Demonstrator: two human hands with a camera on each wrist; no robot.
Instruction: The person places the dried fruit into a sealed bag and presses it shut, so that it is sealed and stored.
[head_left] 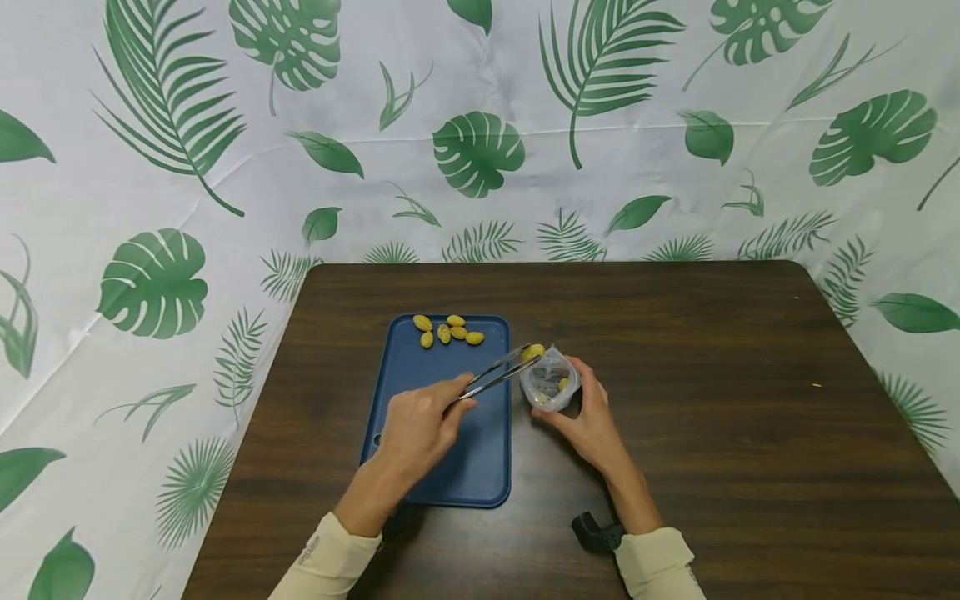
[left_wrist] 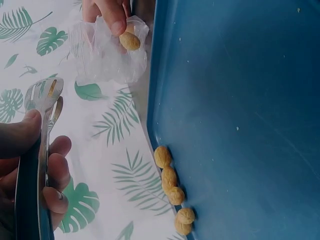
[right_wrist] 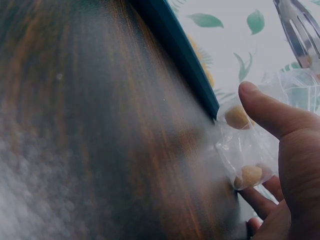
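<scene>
One slip from spilling
The left hand [head_left: 420, 425] grips tongs [head_left: 491, 384], the right hand [head_left: 588, 425] the bag [head_left: 543, 381]; at its mouth, the nut [head_left: 533, 352] between the tips could fall outside if the pinch slackens or the rim folds. Other nuts [head_left: 444, 333] lie at the tray's [head_left: 480, 467] far end.

A dark wood-grained table [head_left: 750, 375] is backed by a white cloth [head_left: 637, 158] (faintly creased) printed with green leaves [head_left: 480, 154]; light is reflected off the table.

A leafy backdrop [head_left: 480, 150] behind the table [head_left: 720, 392] suggests a staged set
</scene>
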